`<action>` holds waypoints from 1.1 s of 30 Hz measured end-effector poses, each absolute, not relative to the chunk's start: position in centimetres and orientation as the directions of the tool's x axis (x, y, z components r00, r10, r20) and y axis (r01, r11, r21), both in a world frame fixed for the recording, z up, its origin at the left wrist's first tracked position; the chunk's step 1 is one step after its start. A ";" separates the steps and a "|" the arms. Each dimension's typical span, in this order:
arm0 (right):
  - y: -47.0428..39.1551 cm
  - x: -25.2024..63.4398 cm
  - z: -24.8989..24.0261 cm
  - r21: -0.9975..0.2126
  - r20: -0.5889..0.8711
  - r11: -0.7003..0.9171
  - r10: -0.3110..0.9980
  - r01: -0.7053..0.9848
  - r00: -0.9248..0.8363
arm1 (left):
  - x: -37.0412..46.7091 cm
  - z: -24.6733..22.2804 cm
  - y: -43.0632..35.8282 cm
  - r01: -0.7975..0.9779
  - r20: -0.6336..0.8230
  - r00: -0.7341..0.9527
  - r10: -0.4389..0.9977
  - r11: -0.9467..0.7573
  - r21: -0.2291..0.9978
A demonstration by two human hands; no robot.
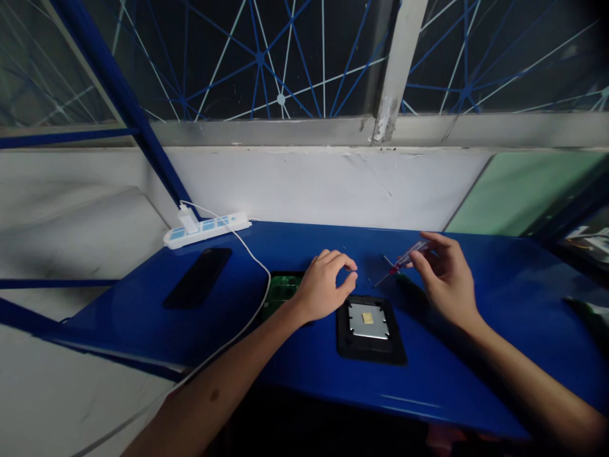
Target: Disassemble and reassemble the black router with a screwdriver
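Observation:
My right hand (447, 273) holds a small screwdriver (408, 256) with a clear handle, its tip pointing down and left toward the blue table (304, 381). Above the table's middle, my left hand (328, 282) has its fingers curved, with a gap between thumb and index finger and nothing seen in it. It partly covers a green circuit board (281, 287). Just right of and below that hand lies a black casing (371, 352) with a silver metal plate (360, 330) and a small yellowish pad (367, 318) on it.
A black phone (198, 278) lies at the left of the table. Behind it is a white power strip (209, 230) with a charger (188, 219). A white cable (247, 251) curves past the circuit board. A dark object (587, 317) lies at the right.

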State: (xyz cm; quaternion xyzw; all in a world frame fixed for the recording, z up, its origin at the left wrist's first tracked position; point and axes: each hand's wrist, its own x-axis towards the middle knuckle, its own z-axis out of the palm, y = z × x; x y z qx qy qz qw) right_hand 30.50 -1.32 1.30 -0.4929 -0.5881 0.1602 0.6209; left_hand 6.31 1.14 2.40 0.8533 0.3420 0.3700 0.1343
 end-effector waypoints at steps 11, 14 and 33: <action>-0.8 30.7 1.2 -0.829 0.540 0.462 0.808 0.315 0.236 | 6.3 2.5 0.1 0.392 0.377 0.750 0.544 -0.824 0.409; -0.8 30.6 1.1 -0.829 0.541 0.468 0.810 0.306 0.227 | 6.4 2.3 0.1 0.384 0.367 0.767 0.526 -0.835 0.394; -1.1 30.4 1.0 -0.829 0.527 0.458 0.831 0.320 0.178 | 6.5 2.1 -0.1 0.370 0.333 0.804 0.492 -0.853 0.368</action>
